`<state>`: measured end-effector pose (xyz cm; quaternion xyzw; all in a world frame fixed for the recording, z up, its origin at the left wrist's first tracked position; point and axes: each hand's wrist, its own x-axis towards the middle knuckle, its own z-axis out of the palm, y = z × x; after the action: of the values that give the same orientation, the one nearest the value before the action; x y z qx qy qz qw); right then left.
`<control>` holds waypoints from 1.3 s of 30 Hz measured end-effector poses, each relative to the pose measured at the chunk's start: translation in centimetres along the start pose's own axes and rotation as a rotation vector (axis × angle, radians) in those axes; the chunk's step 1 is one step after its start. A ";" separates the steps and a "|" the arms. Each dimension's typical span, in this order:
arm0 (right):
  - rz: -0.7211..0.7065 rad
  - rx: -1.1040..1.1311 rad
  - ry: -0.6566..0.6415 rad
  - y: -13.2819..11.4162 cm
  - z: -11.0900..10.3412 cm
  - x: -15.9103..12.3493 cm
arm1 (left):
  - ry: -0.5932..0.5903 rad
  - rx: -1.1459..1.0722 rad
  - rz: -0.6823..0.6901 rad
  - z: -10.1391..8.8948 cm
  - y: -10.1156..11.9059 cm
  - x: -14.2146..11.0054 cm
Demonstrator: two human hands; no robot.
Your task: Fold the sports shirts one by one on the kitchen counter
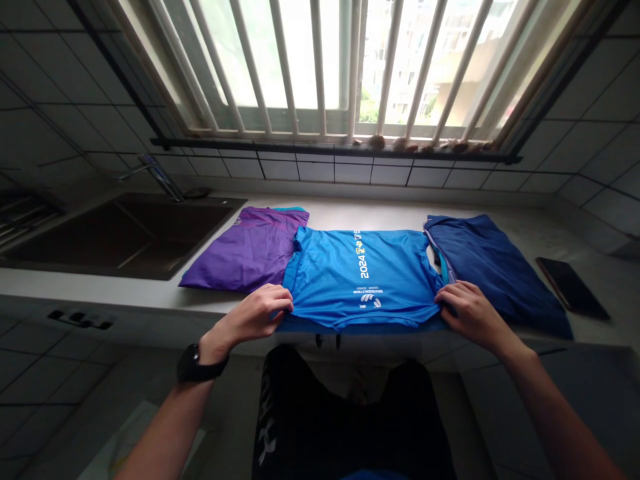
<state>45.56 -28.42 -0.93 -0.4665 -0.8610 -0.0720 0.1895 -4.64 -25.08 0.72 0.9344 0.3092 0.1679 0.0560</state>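
A bright blue T-shirt with white and yellow print lies spread on the counter, its near edge at the counter's front. My left hand pinches its near left corner, and a black watch sits on that wrist. At the near right corner, my right hand grips the fabric between thumb and fingers. A purple garment, folded, lies at the shirt's left, with a bit of teal showing behind it. To the right is a folded dark navy garment with lighter cloth showing at its left edge.
A dark sink with a faucet is set into the white counter on the left. Right of the navy garment lies a dark phone. Behind the counter is a barred window with small roundish objects along its sill.
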 end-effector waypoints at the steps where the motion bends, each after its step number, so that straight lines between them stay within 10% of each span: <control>1: -0.005 -0.012 0.015 -0.3 0.1 -0.1 | 0.000 0.017 -0.018 0.0 0.2 0.0; 17: -0.012 0.008 -0.011 -2.0 2.3 -4.1 | -0.001 0.055 0.009 3.2 0.3 -2.2; 30: -0.047 0.105 0.189 -5.6 1.8 -5.0 | 0.254 0.196 -0.105 -0.2 0.9 1.6; 39: -0.047 0.374 -0.098 -9.3 -1.2 -0.4 | -0.148 -0.093 -0.287 -2.4 1.3 -0.3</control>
<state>38.36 -34.22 0.46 -0.4058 -0.8782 0.1076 0.2292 -5.03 -26.30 3.15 0.8867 0.4267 0.1029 0.1451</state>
